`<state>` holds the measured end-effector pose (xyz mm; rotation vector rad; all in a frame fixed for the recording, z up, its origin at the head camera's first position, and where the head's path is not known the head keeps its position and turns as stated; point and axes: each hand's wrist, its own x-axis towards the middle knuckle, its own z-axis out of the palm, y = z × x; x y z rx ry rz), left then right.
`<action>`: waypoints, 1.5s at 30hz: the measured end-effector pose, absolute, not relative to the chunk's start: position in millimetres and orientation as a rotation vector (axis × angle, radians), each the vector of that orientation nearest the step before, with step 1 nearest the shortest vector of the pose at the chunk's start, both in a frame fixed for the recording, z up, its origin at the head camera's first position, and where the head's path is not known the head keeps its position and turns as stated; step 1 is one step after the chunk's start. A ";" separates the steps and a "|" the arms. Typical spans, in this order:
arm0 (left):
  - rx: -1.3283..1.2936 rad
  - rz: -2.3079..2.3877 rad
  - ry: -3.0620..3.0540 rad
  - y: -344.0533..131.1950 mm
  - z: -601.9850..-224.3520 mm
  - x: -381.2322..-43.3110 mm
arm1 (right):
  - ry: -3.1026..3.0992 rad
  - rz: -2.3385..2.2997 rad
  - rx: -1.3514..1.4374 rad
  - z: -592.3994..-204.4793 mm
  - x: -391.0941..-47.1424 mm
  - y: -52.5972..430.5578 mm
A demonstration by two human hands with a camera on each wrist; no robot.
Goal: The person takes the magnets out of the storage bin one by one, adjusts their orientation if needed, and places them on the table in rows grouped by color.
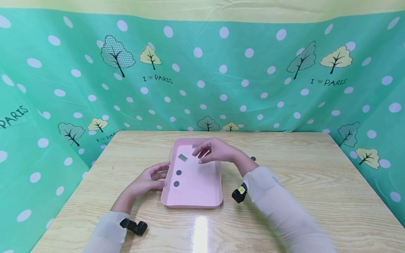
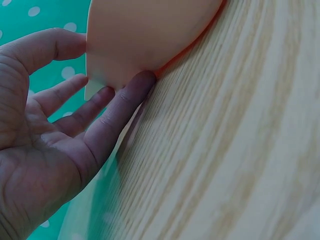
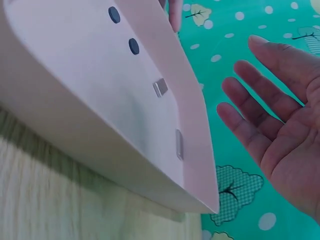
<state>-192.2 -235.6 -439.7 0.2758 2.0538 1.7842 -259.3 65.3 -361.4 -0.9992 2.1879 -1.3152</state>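
Observation:
A pink rectangular tray (image 1: pixel 197 192) lies on the wooden table. Inside it, along the left side, are two dark round discs, the upper disc (image 1: pixel 178 172) and the lower disc (image 1: pixel 176 183). Farther back are a silvery rectangular piece (image 1: pixel 182 157) and a second one (image 3: pixel 179 144) near the far wall, partly covered by fingers in the head view. My left hand (image 1: pixel 147 181) touches the tray's outer left wall with its fingertips, fingers spread. Over the tray's back right part hovers my right hand (image 1: pixel 218 150), fingers slightly bent, nothing visible between them.
Another small dark round thing (image 1: pixel 253 159) sits on the wooden table (image 1: pixel 303 168) right of the tray, partly behind the right forearm. A green dotted curtain (image 1: pixel 202 70) hangs behind the table and at its sides.

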 end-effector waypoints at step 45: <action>0.283 1.774 2.047 -236.4 -437.9 -192.4 | 2.232 -1.132 -0.951 -424.1 -276.6 -7.7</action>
